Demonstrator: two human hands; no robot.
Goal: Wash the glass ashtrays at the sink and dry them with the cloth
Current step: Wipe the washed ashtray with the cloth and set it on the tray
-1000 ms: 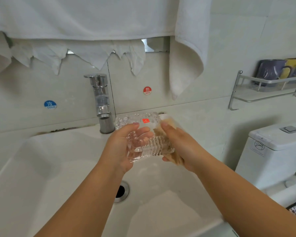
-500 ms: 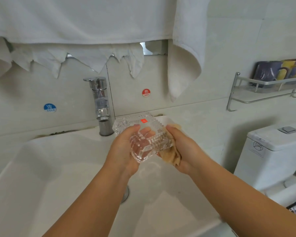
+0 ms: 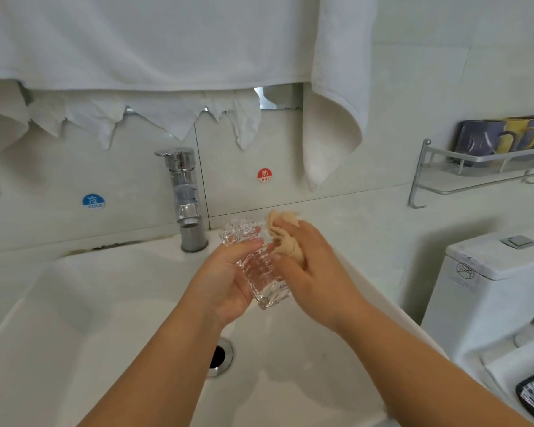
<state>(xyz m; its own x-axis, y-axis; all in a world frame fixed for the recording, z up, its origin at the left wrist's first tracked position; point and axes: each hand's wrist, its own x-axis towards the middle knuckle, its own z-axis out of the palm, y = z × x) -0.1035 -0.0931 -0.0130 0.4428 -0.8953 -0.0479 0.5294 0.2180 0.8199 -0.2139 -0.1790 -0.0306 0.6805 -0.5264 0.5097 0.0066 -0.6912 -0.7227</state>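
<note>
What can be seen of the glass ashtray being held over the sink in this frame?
The glass ashtray is clear, thick, ribbed glass, tilted on edge above the white sink. The left hand grips it from the left, fingers curled over its upper rim. The right hand presses a tan cloth against its right side. A second clear glass piece sits just behind it near the tap; whether they touch is unclear.

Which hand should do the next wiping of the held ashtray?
Probably the right hand: it already grips the cloth against the ashtray, while the left hand holds the ashtray.
</note>
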